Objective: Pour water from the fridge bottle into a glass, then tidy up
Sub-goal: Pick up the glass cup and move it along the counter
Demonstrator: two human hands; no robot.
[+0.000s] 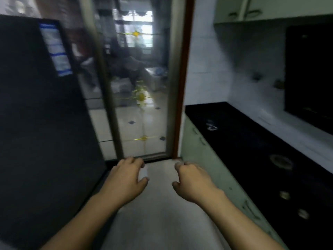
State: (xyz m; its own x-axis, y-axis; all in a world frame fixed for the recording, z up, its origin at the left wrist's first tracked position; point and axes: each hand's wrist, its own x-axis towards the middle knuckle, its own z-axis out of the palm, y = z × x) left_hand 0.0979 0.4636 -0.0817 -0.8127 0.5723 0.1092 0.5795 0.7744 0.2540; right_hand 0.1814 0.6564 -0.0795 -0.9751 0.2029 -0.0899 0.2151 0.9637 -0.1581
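- Both hands are out in front at about the same height, palms down, over bare pale floor [162, 204]; the left hand [126, 179] has its fingers loosely curled and grips nothing; the right hand [193, 179] is the same, curled and empty; the picture is motion-blurred, so fine finger detail is unsure
- The dark fridge [41, 123] stands just left of the left hand, door closed; the bottle itself cannot be seen, and I judge it is inside
- On the dark counter [252, 141], right of and beyond the right hand, sits a small clear item [211, 125] that may be the glass; too blurred to say for certain
- A glazed door [142, 83] stands straight beyond both hands
- Judged progress: nothing of the task shows as done; no bottle out, no water visibly poured, nothing in either hand; equally this could be the very end with all put back, and the picture alone cannot settle that
- If at the start, all remains: open the fridge, take the bottle, pour, return it, close up
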